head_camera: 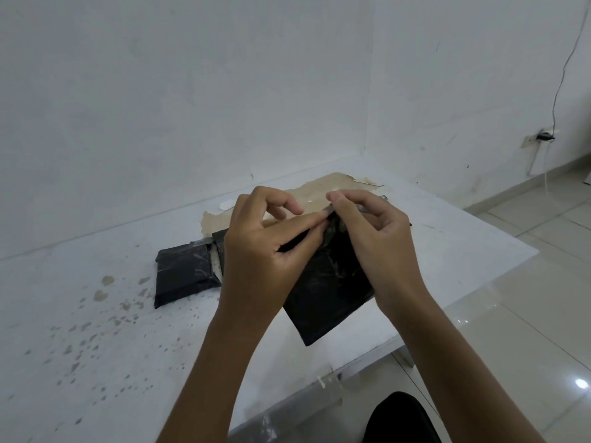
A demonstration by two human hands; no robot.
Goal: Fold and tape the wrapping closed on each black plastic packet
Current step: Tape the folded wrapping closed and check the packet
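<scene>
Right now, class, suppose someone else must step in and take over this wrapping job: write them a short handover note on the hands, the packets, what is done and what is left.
Left hand: pinches the top edge of the held packet, thumb and forefinger at the fold.
Right hand: pinches the same edge from the other side, with a greyish strip, probably tape, at its fingertips.
Held packet: lifted above the table, one corner hanging down.
Second packet: lies flat on the table to the left, with clear tape on its right edge; looks finished.
Left to do: press the fold shut and tape it down. No tape roll is in view.
</scene>
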